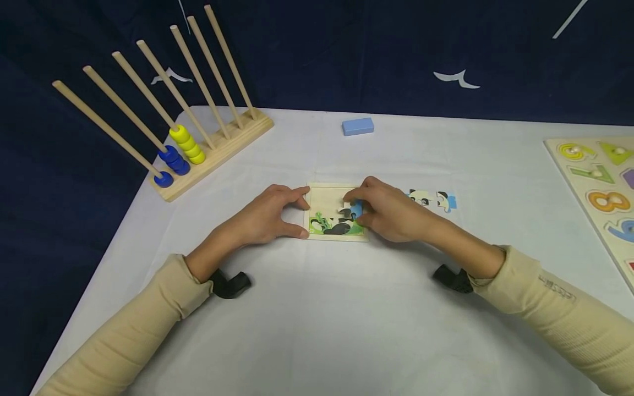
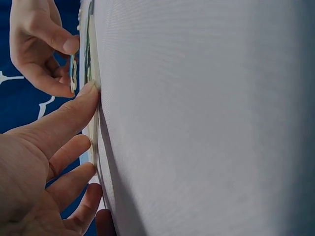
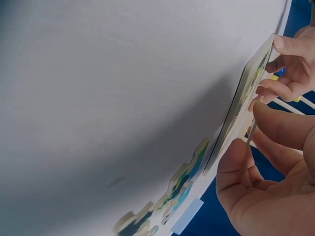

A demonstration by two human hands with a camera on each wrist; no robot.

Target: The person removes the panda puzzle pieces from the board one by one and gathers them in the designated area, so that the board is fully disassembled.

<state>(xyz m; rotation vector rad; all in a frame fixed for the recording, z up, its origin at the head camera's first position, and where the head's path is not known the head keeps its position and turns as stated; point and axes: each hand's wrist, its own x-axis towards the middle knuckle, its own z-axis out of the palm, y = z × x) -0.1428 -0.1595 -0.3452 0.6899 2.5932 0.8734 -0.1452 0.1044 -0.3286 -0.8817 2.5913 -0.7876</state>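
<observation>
A shallow wooden jigsaw tray [image 1: 327, 197] lies in the middle of the head view. Panda and green-leaf pieces [image 1: 333, 225] fill its lower part, while bare wood shows above them. My left hand [image 1: 264, 214] rests at the tray's left edge, thumb at the near corner and fingertips farther up the side. Between the thumb and fingers of my right hand [image 1: 396, 214] a blue, white and black jigsaw piece [image 1: 355, 209] is pinched over the tray's right side. The right wrist view shows this piece edge-on, tilted above the tray. Loose panda pieces [image 1: 446, 202] lie beyond the right hand.
A wooden peg abacus [image 1: 218, 148] with blue and yellow beads stands at the back left. A light blue block [image 1: 358, 126] lies at the back. On the right is a number puzzle board [image 1: 577, 165]. White cloth covers the table [image 1: 317, 308].
</observation>
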